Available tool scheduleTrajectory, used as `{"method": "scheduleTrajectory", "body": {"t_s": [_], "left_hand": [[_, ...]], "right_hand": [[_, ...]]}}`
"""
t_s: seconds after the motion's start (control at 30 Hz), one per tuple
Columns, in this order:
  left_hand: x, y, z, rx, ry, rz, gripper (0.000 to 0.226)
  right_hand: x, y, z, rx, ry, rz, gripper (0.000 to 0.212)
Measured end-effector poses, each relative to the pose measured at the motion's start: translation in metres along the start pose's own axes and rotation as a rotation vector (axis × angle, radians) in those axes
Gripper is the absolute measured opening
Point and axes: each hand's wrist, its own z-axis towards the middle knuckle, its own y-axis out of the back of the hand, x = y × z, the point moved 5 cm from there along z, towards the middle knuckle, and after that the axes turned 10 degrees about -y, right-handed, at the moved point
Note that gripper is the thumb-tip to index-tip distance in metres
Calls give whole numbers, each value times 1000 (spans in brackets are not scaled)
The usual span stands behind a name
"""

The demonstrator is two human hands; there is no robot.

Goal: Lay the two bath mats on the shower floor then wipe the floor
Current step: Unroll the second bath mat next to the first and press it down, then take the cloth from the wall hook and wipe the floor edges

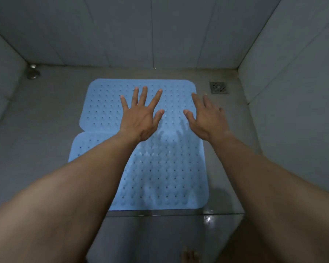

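The fingers of the left hand [141,118] are spread wide and straight, palm down, over the far bath mat [103,103]. The right hand [207,120] is held likewise beside it, fingers fanned, above that mat's right edge — whether either palm touches cannot be told. The far bath mat, blue and dotted with holes, is laid flat on the shower floor [46,120], and the near bath mat [165,177] is laid just in front of it, their edges meeting. A square drain [218,87] is set in the far right corner — a metal fitting [33,72] in the far left. Tiled walls [160,31] are seen on three sides.
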Motion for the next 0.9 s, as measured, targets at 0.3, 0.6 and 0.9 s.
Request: {"method": "scheduleTrajectory", "body": {"t_s": [0.3, 0.6, 0.9], "left_hand": [[-65, 262, 9, 31, -5, -6, 61], [-157, 510, 57, -30, -71, -28, 60], [-214, 649, 128, -100, -183, 7, 60]], "right_hand": [[19, 269, -34, 20, -21, -9, 68], [8, 539, -53, 4, -7, 3, 67], [-14, 707, -28, -147, -49, 27, 67]]}}
